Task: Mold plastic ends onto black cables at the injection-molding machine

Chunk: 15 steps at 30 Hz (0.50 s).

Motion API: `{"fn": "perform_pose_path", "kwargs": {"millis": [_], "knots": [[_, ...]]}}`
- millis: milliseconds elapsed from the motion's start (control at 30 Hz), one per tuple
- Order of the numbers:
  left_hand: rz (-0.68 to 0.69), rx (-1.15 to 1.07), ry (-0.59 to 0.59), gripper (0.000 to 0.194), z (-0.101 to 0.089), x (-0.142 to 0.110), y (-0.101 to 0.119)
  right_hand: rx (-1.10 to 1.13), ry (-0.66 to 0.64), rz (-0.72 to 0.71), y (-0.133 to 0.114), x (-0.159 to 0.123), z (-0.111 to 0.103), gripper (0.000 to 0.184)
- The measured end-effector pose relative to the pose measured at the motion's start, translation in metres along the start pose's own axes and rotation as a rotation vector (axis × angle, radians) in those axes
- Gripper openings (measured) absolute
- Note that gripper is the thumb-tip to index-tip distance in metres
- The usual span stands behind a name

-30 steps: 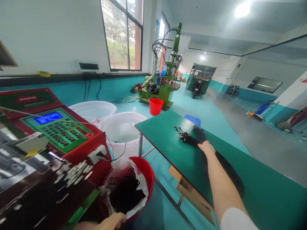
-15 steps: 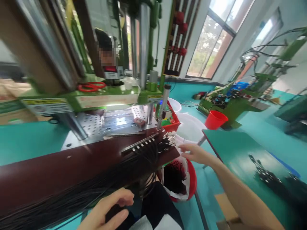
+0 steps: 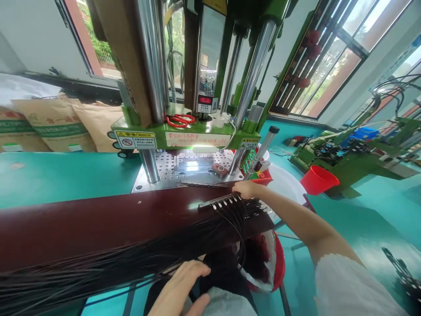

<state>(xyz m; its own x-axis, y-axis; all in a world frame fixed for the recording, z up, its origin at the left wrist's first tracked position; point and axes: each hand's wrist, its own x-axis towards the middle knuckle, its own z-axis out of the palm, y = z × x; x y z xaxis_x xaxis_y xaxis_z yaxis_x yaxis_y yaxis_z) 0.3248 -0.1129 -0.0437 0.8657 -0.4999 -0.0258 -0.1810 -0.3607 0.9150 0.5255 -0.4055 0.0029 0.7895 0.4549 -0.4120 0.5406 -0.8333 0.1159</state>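
Note:
My right hand (image 3: pixel 247 189) reaches across the dark red bench (image 3: pixel 82 224) and rests on the right end of a metal strip of connectors (image 3: pixel 219 202); its fingers curl down on the strip. Black cables (image 3: pixel 131 259) run from that strip back over the bench toward me. My left hand (image 3: pixel 184 287) sits low at the bottom edge, fingers curved around the black cable bundle near my lap. Behind the bench stands a green moulding press (image 3: pixel 184 131) with chrome columns and a perforated steel plate (image 3: pixel 184 169).
Red scissors (image 3: pixel 179 120) lie on the press's green platen. A red bucket with a plastic liner (image 3: pixel 272 267) stands below the bench's right end. Another red bucket (image 3: pixel 318 180), white tubs and a second green machine (image 3: pixel 345 156) are at the right. Paper sacks (image 3: pixel 62 123) are stacked at the left.
My view swung from the green table at the right to the press. My right hand left the cable bundle on that table and came to the connector strip; my left hand closed on the cables.

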Motion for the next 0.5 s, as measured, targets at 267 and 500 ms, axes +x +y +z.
{"fn": "perform_pose_path", "kwargs": {"millis": [267, 500], "knots": [[-0.172, -0.543, -0.102, 0.067, 0.044, 0.077, 0.002, 0.093, 0.147, 0.174, -0.007, -0.018, -0.042, 0.023], [-0.291, -0.920, -0.277, 0.050, 0.059, 0.125, 0.025, 0.338, 0.337, 0.182, -0.003, -0.014, -0.065, 0.031]]}}
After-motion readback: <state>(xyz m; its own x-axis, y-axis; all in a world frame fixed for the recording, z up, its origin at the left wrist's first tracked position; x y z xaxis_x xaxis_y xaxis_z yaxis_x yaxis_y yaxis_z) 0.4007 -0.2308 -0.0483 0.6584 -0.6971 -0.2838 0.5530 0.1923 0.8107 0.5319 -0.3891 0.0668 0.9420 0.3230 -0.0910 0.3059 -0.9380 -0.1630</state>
